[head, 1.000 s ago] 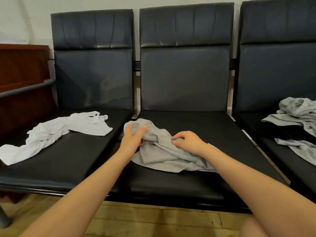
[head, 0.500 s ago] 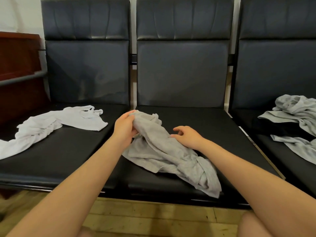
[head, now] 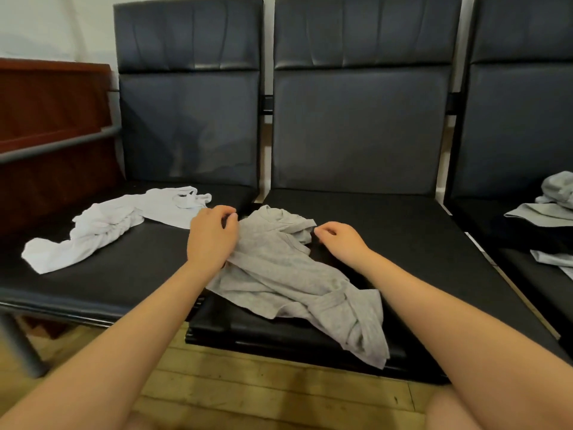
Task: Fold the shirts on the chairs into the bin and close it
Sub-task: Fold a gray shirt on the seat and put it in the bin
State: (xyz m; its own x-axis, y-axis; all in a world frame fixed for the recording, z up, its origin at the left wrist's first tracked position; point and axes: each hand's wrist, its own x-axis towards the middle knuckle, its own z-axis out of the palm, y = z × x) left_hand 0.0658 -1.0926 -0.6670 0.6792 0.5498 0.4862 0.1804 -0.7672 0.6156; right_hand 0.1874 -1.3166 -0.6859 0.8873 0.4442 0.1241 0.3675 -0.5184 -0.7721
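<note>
A crumpled grey shirt [head: 288,274] lies on the middle chair's seat [head: 403,243], its lower end hanging over the front edge. My left hand [head: 212,235] rests on the shirt's upper left edge with fingers curled round the cloth. At the bunched upper right edge, my right hand [head: 342,240] pinches the cloth with curled fingertips. A white shirt [head: 102,226] sprawls across the left chair's seat. Another grey garment [head: 552,209] is heaped on the right chair. No bin is in view.
Three black padded chairs stand in a row against a pale wall. A dark red wooden panel [head: 52,119] and a grey metal armrest bar [head: 55,145] are at the left. Wooden floor [head: 263,389] runs below the seats.
The grey shirt has come down from my left hand's lift and now lies flatter on the seat. My right hand moved from the shirt's middle to its upper right edge.
</note>
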